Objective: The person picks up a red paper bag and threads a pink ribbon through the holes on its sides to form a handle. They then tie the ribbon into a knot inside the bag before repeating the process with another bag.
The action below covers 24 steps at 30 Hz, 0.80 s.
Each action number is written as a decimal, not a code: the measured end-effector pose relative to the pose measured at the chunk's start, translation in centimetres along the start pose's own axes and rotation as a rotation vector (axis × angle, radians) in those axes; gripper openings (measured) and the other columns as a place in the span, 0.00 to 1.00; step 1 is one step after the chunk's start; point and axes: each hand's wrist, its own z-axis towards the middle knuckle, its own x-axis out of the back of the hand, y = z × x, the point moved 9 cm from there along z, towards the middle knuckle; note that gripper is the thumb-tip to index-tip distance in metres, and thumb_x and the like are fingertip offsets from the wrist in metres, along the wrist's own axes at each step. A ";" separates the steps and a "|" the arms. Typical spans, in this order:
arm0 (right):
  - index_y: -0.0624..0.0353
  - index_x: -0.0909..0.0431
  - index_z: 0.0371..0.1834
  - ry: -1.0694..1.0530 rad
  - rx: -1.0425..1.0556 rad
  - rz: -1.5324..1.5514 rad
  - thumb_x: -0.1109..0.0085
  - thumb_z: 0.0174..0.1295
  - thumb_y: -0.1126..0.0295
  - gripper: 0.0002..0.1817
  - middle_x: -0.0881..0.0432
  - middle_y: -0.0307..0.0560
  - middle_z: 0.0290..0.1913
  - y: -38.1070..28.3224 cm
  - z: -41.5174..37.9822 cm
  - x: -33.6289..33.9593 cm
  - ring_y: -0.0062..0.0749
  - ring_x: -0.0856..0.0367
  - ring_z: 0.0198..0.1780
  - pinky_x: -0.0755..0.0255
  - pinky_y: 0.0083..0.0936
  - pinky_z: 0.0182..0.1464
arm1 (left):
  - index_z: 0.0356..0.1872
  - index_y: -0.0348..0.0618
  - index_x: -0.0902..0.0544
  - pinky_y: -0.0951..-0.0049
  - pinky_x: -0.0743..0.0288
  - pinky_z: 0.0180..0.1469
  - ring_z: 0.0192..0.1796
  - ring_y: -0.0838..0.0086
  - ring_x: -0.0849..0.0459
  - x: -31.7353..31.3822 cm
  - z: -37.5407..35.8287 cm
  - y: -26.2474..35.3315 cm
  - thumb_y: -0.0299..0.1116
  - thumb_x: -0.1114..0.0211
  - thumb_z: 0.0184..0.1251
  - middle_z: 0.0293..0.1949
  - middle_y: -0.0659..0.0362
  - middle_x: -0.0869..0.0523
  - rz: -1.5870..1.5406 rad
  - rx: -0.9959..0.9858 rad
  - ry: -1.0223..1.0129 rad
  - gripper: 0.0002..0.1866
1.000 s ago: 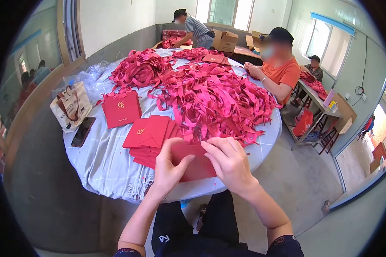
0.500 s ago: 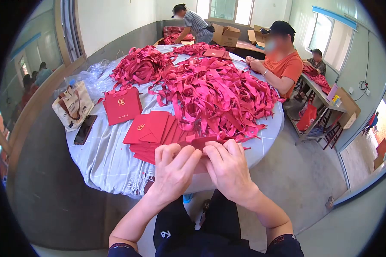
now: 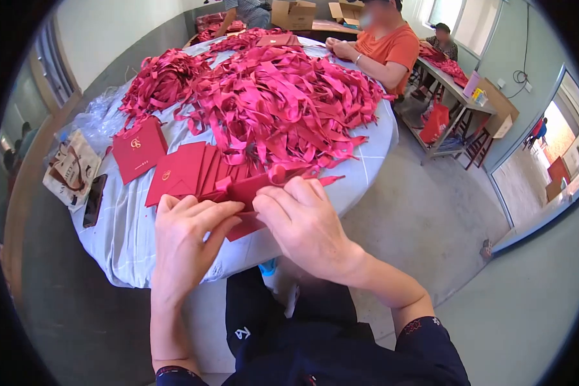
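Between my two hands is a red paper bag [image 3: 246,228], its top edge spread apart and a pink-red ribbon at its upper rim. My left hand [image 3: 185,235] is closed, pinching the bag's near edge between thumb and fingers. On the other side my right hand [image 3: 305,225] grips the bag with bent fingers; its fingertips are partly hidden. Just beyond lies a fanned stack of flat red paper bags [image 3: 177,172]. A large heap of pink-red ribbons [image 3: 289,103] rises behind the stack.
A red gift bag with a gold logo [image 3: 139,152], a phone [image 3: 94,201] and a canvas tote [image 3: 74,168] lie at the left of the cloth-covered table [image 3: 125,251]. A person in orange [image 3: 387,55] works at the far right edge. Cardboard boxes [image 3: 293,14] stand behind.
My hands have moved apart and left in the view, and the held bag's top has spread wider. The camera has turned, shifting the table scene left and up.
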 end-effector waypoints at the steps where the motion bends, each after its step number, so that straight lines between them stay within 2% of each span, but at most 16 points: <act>1: 0.59 0.25 0.40 0.032 0.021 0.051 0.37 0.49 0.74 0.14 0.20 0.43 0.41 0.3 0.1 0.3 0.34 0.27 0.38 0.35 0.30 0.41 | 0.34 0.41 0.15 0.70 0.32 0.44 0.28 0.70 0.21 0.0 0.1 0.0 0.26 0.32 0.54 0.30 0.57 0.15 -0.069 0.007 0.011 0.07; 2: 0.59 0.24 0.41 0.070 0.033 0.190 0.38 0.51 0.79 0.13 0.20 0.43 0.41 0.9 0.2 1.1 0.35 0.25 0.38 0.32 0.30 0.41 | 0.34 0.41 0.15 0.70 0.32 0.44 0.28 0.70 0.21 -0.3 0.2 -0.2 0.26 0.32 0.54 0.30 0.57 0.15 -0.073 0.008 0.005 0.07; 4: 0.61 0.23 0.43 0.202 0.002 0.479 0.40 0.53 0.83 0.13 0.20 0.45 0.41 3.4 0.2 3.4 0.36 0.24 0.36 0.29 0.29 0.41 | 0.35 0.41 0.16 0.68 0.32 0.34 0.28 0.63 0.20 -0.3 0.1 -1.1 0.27 0.33 0.56 0.28 0.56 0.17 -0.158 0.002 0.087 0.06; 5: 0.62 0.23 0.43 0.207 -0.136 0.482 0.41 0.54 0.84 0.13 0.20 0.47 0.41 5.8 -0.4 3.8 0.36 0.23 0.36 0.27 0.29 0.42 | 0.35 0.37 0.18 0.71 0.31 0.29 0.26 0.65 0.21 -0.6 -0.1 -2.2 0.23 0.35 0.57 0.27 0.55 0.18 -0.280 0.059 0.109 0.05; 7: 0.62 0.22 0.44 0.133 -0.418 0.486 0.40 0.55 0.82 0.12 0.20 0.49 0.41 10.9 -2.5 3.0 0.36 0.22 0.37 0.27 0.29 0.42 | 0.35 0.36 0.18 0.74 0.31 0.28 0.25 0.69 0.23 -0.6 -0.3 -3.2 0.22 0.35 0.58 0.27 0.55 0.19 -0.324 0.101 0.159 0.05; 8: 0.62 0.23 0.43 0.054 -0.564 0.486 0.38 0.55 0.80 0.12 0.21 0.49 0.42 13.4 -4.1 1.5 0.36 0.22 0.38 0.27 0.29 0.43 | 0.35 0.35 0.18 0.76 0.32 0.28 0.24 0.72 0.24 -0.4 -0.4 -3.9 0.20 0.36 0.58 0.26 0.55 0.19 -0.364 0.142 0.211 0.05; 9: 0.62 0.23 0.43 0.050 -0.565 0.485 0.38 0.55 0.80 0.12 0.21 0.49 0.42 15.1 -6.0 0.6 0.36 0.22 0.38 0.27 0.29 0.43 | 0.35 0.34 0.18 0.79 0.34 0.26 0.22 0.79 0.28 -0.6 -0.5 -4.5 0.20 0.36 0.59 0.24 0.58 0.21 -0.392 0.163 0.239 0.04; 11: 0.62 0.23 0.39 -0.156 -0.562 0.063 0.35 0.55 0.73 0.11 0.24 0.48 0.42 18.1 -9.3 -2.5 0.36 0.23 0.39 0.28 0.30 0.44 | 0.35 0.34 0.18 0.79 0.35 0.25 0.21 0.80 0.29 -0.6 -0.4 -4.8 0.21 0.36 0.59 0.23 0.58 0.22 -0.384 0.194 0.259 0.04; 14: 0.62 0.25 0.36 -0.182 -0.577 -0.089 0.34 0.54 0.67 0.12 0.26 0.48 0.44 18.9 -11.1 -3.9 0.36 0.24 0.39 0.29 0.30 0.45 | 0.34 0.33 0.18 0.80 0.37 0.23 0.20 0.84 0.30 -1.4 -0.1 -6.1 0.23 0.35 0.60 0.21 0.60 0.23 -0.392 0.263 0.297 0.04; 18: 0.61 0.26 0.35 -0.182 -0.598 0.033 0.35 0.55 0.69 0.11 0.25 0.48 0.39 19.3 -11.5 -4.2 0.38 0.24 0.37 0.29 0.32 0.42 | 0.34 0.33 0.18 0.82 0.37 0.24 0.23 0.87 0.29 -3.2 0.4 -8.6 0.29 0.34 0.62 0.20 0.62 0.21 -0.518 0.359 0.292 0.07; 20: 0.62 0.26 0.35 -0.207 -0.609 0.080 0.37 0.57 0.73 0.08 0.23 0.46 0.35 19.6 -11.2 -3.8 0.32 0.22 0.34 0.28 0.27 0.38 | 0.33 0.35 0.17 0.84 0.39 0.22 0.21 0.89 0.29 -6.1 0.2 -10.3 0.32 0.35 0.64 0.20 0.65 0.20 -0.980 0.607 0.155 0.08; 21: 0.62 0.26 0.35 -0.210 -0.603 0.081 0.37 0.57 0.73 0.08 0.23 0.46 0.35 18.8 -10.3 -3.0 0.32 0.22 0.34 0.28 0.27 0.38 | 0.33 0.39 0.17 0.86 0.46 0.17 0.17 0.91 0.32 -6.9 -0.3 -10.8 0.34 0.37 0.66 0.20 0.67 0.20 -1.060 0.723 0.058 0.09; 23: 0.63 0.25 0.35 -0.166 -0.927 0.417 0.39 0.59 0.76 0.05 0.21 0.43 0.31 18.7 -10.1 -1.8 0.22 0.22 0.31 0.28 0.20 0.34 | 0.33 0.40 0.17 0.86 0.49 0.16 0.15 0.91 0.35 -8.0 -0.9 -11.8 0.35 0.37 0.66 0.20 0.68 0.21 -1.180 0.736 0.046 0.09; 24: 0.63 0.25 0.35 -0.169 -0.926 0.416 0.39 0.59 0.76 0.05 0.21 0.43 0.31 18.7 -9.9 -1.8 0.22 0.22 0.31 0.28 0.20 0.34 | 0.33 0.41 0.17 0.86 0.52 0.15 0.13 0.91 0.38 -8.9 -1.1 -11.9 0.35 0.37 0.66 0.19 0.68 0.21 -1.299 0.746 0.024 0.08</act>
